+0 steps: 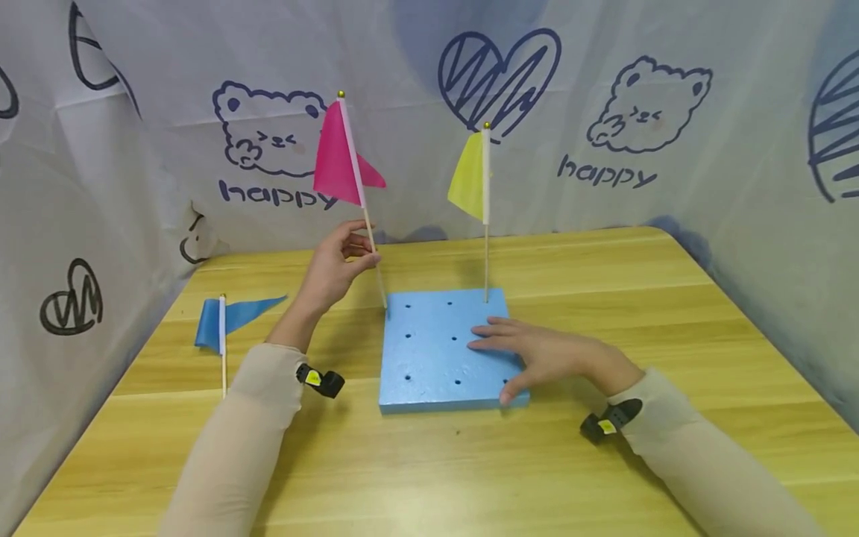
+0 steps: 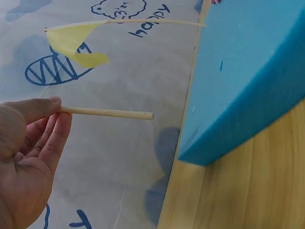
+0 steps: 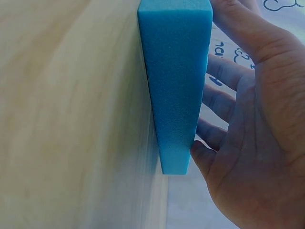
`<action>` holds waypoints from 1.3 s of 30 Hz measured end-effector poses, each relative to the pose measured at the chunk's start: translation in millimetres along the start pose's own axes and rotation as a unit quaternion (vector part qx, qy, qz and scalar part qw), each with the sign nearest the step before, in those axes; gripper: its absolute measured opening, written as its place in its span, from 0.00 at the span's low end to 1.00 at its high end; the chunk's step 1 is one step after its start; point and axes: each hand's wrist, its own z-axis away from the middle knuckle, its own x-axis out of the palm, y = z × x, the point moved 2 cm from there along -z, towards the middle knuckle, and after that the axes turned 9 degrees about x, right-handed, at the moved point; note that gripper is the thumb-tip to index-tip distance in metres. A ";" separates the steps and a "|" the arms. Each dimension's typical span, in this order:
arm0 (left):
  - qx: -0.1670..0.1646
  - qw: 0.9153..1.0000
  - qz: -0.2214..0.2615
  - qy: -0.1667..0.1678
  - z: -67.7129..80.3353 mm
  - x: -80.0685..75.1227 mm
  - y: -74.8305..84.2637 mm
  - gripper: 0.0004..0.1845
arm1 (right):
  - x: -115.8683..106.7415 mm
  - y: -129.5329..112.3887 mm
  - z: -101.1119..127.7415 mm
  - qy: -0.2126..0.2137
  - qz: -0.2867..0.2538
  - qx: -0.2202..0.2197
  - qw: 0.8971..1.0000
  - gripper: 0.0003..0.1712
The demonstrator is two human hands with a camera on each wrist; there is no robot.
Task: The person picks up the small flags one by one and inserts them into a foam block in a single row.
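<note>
A blue foam block (image 1: 436, 350) with several holes lies on the wooden table (image 1: 470, 462). My left hand (image 1: 338, 265) pinches the stick of a pink flag (image 1: 344, 160), whose lower tip hovers at the block's far left corner; the left wrist view shows the stick (image 2: 107, 113) just off the foam block (image 2: 238, 81). A yellow flag (image 1: 470, 179) stands upright in the block's far right hole, and appears as the yellow flag (image 2: 76, 40) in the left wrist view. My right hand (image 1: 530, 354) lies flat on the block's right side, fingers straight, pressing the foam block (image 3: 176, 81).
A blue flag (image 1: 224, 321) lies flat on the table at the left. White cloth printed with bears and hearts (image 1: 604, 112) walls in the table on three sides. The table's near half is bare wood.
</note>
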 end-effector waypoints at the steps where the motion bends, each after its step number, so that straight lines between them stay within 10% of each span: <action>1: 0.000 1.000 0.002 0.000 -1.5 1.6 0.8 0.26 | -0.3 -0.3 0.0 0.000 0.000 0.000 1.000 0.54; 39: -0.005 0.997 0.073 -0.028 -48.6 88.9 -6.1 0.24 | -0.4 0.4 -1.8 -0.005 -0.004 0.013 1.000 0.53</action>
